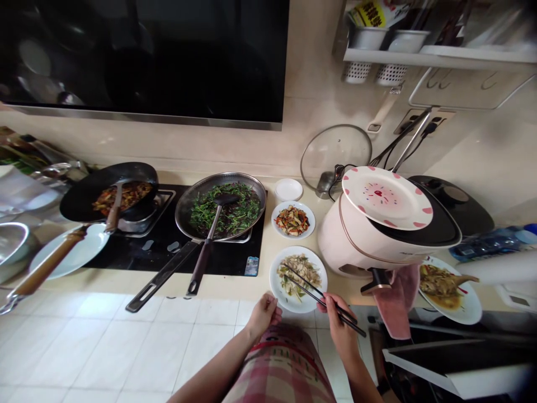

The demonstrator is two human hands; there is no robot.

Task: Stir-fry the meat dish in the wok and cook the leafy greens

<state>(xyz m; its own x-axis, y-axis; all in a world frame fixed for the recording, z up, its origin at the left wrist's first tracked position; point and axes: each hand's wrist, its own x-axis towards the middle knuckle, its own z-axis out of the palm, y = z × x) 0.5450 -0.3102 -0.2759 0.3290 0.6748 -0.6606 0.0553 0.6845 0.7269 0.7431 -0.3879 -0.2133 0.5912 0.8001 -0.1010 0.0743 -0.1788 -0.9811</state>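
My right hand (pixel 339 322) is closed around a pair of black chopsticks (pixel 308 287). Their tips reach into pale shredded food with green pieces on a white plate (pixel 274 278) at the counter's front edge. At that plate's lower left rim is my left hand (pixel 265 313), its fingers curled in and no object showing in them. Whether it touches the rim I cannot tell. Just behind stands a smaller plate (pixel 311 228) of mixed vegetables in strips. A small white dish (pixel 288 189) lies beyond it.
A frying pan (pixel 179 215) of leafy greens holds a spatula (pixel 205 254). Left of it, a wok (pixel 73 196) contains browned food. At right, a pink cooker (pixel 335 235) carries a patterned plate (pixel 380 196). A plate of fish in sauce (pixel 470 310) overhangs the counter edge.
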